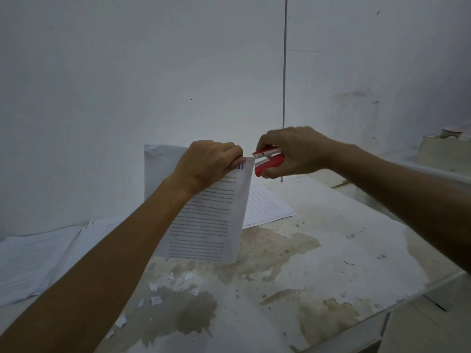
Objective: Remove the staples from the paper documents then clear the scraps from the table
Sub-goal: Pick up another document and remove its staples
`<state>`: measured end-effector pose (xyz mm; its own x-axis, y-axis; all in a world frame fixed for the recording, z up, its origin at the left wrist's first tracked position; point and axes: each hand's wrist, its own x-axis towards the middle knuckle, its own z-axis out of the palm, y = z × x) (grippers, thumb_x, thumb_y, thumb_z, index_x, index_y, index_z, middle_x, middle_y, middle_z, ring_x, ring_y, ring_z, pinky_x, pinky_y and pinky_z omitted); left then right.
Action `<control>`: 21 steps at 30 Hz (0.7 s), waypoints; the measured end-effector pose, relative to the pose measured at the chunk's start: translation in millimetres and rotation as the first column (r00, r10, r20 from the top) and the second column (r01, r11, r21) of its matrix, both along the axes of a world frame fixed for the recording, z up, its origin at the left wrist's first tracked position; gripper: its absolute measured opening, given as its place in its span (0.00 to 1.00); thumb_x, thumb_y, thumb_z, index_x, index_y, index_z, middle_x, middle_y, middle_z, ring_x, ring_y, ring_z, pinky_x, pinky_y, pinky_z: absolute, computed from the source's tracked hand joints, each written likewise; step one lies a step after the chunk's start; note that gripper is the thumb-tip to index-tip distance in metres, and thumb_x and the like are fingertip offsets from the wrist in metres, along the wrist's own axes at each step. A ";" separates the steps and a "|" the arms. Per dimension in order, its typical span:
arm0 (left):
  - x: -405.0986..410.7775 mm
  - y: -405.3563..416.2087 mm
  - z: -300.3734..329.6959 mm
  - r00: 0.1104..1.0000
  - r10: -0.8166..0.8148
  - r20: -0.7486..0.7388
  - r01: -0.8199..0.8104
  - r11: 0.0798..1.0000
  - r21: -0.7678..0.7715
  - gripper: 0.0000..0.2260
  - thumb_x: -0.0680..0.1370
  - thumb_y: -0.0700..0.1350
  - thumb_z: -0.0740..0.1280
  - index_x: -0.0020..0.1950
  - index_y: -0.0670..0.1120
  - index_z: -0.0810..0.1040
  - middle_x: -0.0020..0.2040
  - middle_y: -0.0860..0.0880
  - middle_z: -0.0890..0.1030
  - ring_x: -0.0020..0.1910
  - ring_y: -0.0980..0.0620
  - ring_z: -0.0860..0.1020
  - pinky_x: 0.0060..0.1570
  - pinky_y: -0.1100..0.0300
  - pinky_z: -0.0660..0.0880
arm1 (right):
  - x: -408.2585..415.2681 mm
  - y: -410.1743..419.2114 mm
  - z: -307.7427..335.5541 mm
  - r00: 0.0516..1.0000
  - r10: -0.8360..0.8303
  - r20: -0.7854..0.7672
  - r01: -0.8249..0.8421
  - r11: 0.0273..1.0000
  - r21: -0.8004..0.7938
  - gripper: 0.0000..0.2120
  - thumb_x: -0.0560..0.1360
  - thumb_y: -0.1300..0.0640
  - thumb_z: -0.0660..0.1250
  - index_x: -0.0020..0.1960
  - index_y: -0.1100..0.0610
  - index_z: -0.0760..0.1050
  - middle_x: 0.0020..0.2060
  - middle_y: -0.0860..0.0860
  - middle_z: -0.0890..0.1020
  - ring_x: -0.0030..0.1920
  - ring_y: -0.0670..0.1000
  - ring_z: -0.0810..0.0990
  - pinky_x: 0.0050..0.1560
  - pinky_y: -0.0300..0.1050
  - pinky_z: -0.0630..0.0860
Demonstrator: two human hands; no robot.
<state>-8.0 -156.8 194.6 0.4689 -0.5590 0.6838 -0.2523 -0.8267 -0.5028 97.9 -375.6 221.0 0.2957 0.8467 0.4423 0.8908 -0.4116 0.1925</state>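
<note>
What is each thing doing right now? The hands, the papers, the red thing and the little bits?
Left hand: pinches the held document's top corner.
Right hand: grips the red staple remover.
Red staple remover: at that corner.
Held document: lifted, hanging.
Loose papers: flat on table.
Paper scraps: scattered on table.

Bare stained table [318, 238] at right; paper scraps [155, 299] and sheets [33, 258] crowding left

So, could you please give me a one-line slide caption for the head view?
Left hand holds a printed document upright while right hand brings a red staple remover to its corner.
</note>
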 end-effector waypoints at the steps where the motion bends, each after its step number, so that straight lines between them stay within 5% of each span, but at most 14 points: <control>1: -0.6 -0.1 -0.7 1.000 0.021 -0.002 -0.021 1.000 -0.016 0.17 0.82 0.53 0.58 0.44 0.44 0.79 0.37 0.47 0.82 0.28 0.47 0.77 0.30 0.55 0.77 | 2.9 -3.3 -9.3 0.998 0.001 -0.064 0.002 0.999 0.034 0.29 0.69 0.32 0.68 0.62 0.49 0.73 0.49 0.42 0.77 0.45 0.46 0.78 0.39 0.36 0.72; 9: -1.1 -0.6 -9.3 0.993 0.113 -0.044 -0.118 0.983 -0.143 0.17 0.82 0.53 0.56 0.44 0.45 0.78 0.38 0.50 0.81 0.31 0.45 0.76 0.31 0.53 0.72 | 25.3 -12.2 -129.8 0.888 -0.152 -0.433 0.203 0.976 0.073 0.28 0.71 0.32 0.66 0.61 0.52 0.74 0.49 0.47 0.78 0.42 0.42 0.76 0.39 0.36 0.72; 16: 2.2 0.6 -17.0 0.985 0.117 -0.128 -0.146 0.957 -0.250 0.12 0.82 0.52 0.58 0.45 0.49 0.77 0.37 0.53 0.80 0.34 0.50 0.76 0.33 0.56 0.71 | 5.6 -2.7 -234.8 0.815 -0.409 -0.411 0.415 0.906 -0.079 0.29 0.74 0.31 0.61 0.67 0.49 0.72 0.57 0.48 0.75 0.50 0.48 0.77 0.49 0.43 0.76; 21: 1.6 0.1 -17.6 0.988 0.101 -0.116 -0.128 0.957 -0.260 0.11 0.82 0.51 0.60 0.45 0.49 0.78 0.36 0.54 0.80 0.33 0.52 0.76 0.32 0.59 0.68 | -1.5 0.6 -260.2 0.809 -0.438 -0.392 0.468 0.883 -0.021 0.29 0.76 0.33 0.61 0.70 0.49 0.69 0.63 0.48 0.74 0.57 0.49 0.75 0.57 0.42 0.74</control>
<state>-6.3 -156.7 177.1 0.5927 -0.3025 0.7465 -0.1862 -0.9532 -0.2383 96.4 -375.0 -39.1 0.7929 0.5449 0.2728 0.5964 -0.7858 -0.1637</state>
